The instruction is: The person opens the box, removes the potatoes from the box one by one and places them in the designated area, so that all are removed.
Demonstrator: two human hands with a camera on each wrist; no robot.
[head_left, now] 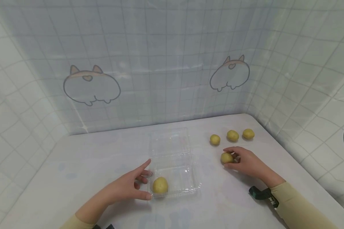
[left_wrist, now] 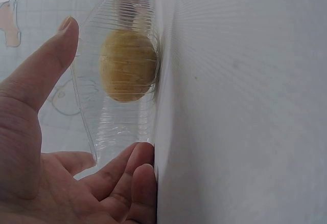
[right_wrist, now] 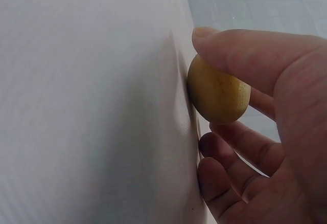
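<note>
A clear plastic clamshell box (head_left: 179, 179) lies with its lid (head_left: 170, 141) folded back, away from the person. One potato (head_left: 160, 185) sits in the box's near left corner; the left wrist view shows this potato (left_wrist: 127, 65) through the ribbed wall. My left hand (head_left: 129, 187) is at the box's left side, thumb and fingers spread loosely along it and apparently touching the wall. On the right, my right hand (head_left: 247, 162) holds another potato (head_left: 226, 158) between thumb and fingers. That potato (right_wrist: 217, 91) is at the table surface, partly covered by the thumb.
Behind the right hand, a smaller potato (head_left: 215, 139), a middle potato (head_left: 232, 135) and a right-hand potato (head_left: 248, 134) lie in a row on the white table (head_left: 83, 165). A grid-patterned curtain (head_left: 160, 92) encloses the table at the back and sides.
</note>
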